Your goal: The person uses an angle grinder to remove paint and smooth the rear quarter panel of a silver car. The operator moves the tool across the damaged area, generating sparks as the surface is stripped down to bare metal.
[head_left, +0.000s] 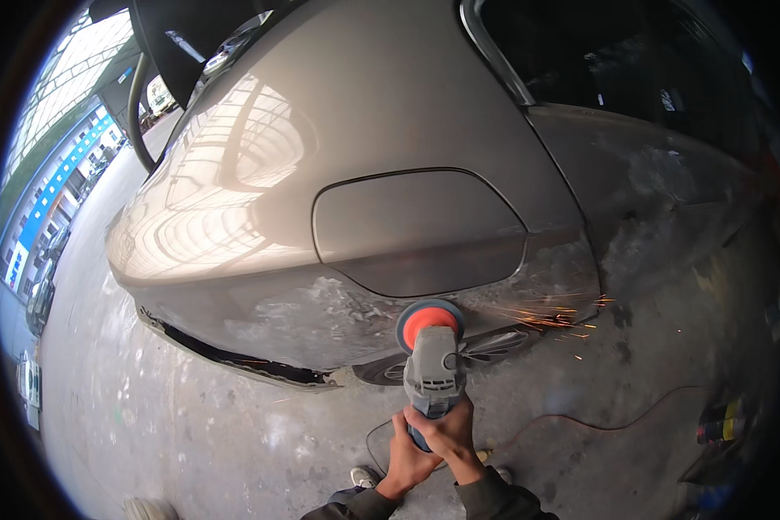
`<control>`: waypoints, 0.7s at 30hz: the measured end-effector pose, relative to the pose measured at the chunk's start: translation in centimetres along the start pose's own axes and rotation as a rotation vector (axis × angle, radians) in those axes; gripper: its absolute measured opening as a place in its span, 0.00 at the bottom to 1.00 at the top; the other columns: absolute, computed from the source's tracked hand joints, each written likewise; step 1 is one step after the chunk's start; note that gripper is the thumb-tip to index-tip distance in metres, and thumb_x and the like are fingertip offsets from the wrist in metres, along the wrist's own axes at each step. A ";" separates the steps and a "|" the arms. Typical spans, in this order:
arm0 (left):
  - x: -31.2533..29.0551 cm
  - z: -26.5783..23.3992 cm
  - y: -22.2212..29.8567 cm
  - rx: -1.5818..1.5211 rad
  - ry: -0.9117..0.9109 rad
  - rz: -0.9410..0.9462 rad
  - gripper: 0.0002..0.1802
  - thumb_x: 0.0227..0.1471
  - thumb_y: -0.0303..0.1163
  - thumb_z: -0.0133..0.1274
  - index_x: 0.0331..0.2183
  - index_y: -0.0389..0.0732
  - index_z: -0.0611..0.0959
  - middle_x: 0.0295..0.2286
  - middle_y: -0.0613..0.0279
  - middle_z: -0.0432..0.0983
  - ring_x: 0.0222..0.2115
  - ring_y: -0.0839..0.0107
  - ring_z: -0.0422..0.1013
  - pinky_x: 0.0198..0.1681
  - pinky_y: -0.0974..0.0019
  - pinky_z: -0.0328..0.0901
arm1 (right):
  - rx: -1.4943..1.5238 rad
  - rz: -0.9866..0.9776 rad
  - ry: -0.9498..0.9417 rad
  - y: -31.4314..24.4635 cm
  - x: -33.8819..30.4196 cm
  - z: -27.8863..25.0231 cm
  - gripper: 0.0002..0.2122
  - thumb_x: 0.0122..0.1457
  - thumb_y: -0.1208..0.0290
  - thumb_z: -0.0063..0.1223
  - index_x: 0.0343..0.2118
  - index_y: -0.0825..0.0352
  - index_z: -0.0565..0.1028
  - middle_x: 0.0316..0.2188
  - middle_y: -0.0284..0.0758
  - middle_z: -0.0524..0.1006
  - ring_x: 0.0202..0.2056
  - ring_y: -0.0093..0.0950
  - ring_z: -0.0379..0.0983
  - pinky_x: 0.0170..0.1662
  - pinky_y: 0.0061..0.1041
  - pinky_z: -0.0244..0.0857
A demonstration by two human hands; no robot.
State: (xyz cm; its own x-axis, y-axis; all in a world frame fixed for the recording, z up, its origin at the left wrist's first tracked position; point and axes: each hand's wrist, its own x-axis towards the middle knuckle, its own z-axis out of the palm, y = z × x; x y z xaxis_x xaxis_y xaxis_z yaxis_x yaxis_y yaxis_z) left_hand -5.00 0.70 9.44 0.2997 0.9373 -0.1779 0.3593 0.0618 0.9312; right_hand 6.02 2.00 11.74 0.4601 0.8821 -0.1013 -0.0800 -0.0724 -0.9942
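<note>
Both my hands are wrapped round the body of an angle grinder (435, 374), my left hand (410, 452) on its left side and my right hand (449, 431) on its right. The grinder's round disc (429, 322), orange-red in the middle with a dark rim, meets the car's side panel (321, 312) just below the fuel flap (420, 230). Orange sparks (550, 318) fly off to the right. Around the disc the beige-grey paint is scuffed, with pale, rough patches. My fingers partly hide the grinder's handle.
Below the panel shows part of a wheel (498, 345). A cable (615, 428) runs over the concrete floor toward a yellow, red and black object (721, 422) at the right. The car's lower rear edge has a dark open gap (234, 357). Parked vehicles stand far left.
</note>
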 end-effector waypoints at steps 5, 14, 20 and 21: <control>0.5 -0.1 -1.5 0.027 -0.036 -0.018 0.51 0.36 0.43 0.73 0.54 0.35 0.60 0.43 0.37 0.75 0.45 0.45 0.75 0.46 0.52 0.69 | 0.048 -0.060 0.088 0.4 0.0 0.7 0.13 0.45 0.73 0.67 0.34 0.70 0.78 0.29 0.32 0.80 0.31 0.23 0.77 0.38 0.27 0.71; 1.5 -0.4 -2.6 0.068 -0.021 0.035 0.54 0.35 0.42 0.73 0.56 0.35 0.59 0.44 0.37 0.75 0.45 0.44 0.75 0.46 0.52 0.70 | 0.079 0.029 0.012 3.5 0.8 0.8 0.25 0.43 0.68 0.69 0.45 0.72 0.75 0.38 0.39 0.81 0.38 0.29 0.79 0.45 0.29 0.71; 1.4 -0.7 -4.2 0.118 -0.038 0.013 0.54 0.34 0.43 0.74 0.56 0.35 0.59 0.44 0.37 0.75 0.46 0.43 0.75 0.46 0.52 0.69 | 0.111 0.025 0.036 5.1 0.5 1.3 0.24 0.43 0.68 0.69 0.44 0.73 0.76 0.37 0.40 0.81 0.39 0.29 0.78 0.45 0.29 0.71; 1.5 -0.4 -3.8 0.100 -0.032 0.012 0.55 0.34 0.43 0.74 0.56 0.35 0.59 0.44 0.37 0.74 0.46 0.43 0.74 0.46 0.51 0.69 | 0.103 0.033 0.021 4.8 0.7 1.0 0.24 0.43 0.68 0.69 0.44 0.73 0.76 0.37 0.40 0.81 0.39 0.29 0.78 0.45 0.29 0.71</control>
State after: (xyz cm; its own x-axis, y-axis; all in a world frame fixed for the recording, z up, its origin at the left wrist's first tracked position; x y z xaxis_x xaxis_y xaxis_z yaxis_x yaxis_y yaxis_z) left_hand -6.26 2.00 5.71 0.3321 0.9262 -0.1784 0.4411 0.0147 0.8973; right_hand 5.11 2.74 6.89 0.4739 0.8701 -0.1354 -0.1850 -0.0519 -0.9814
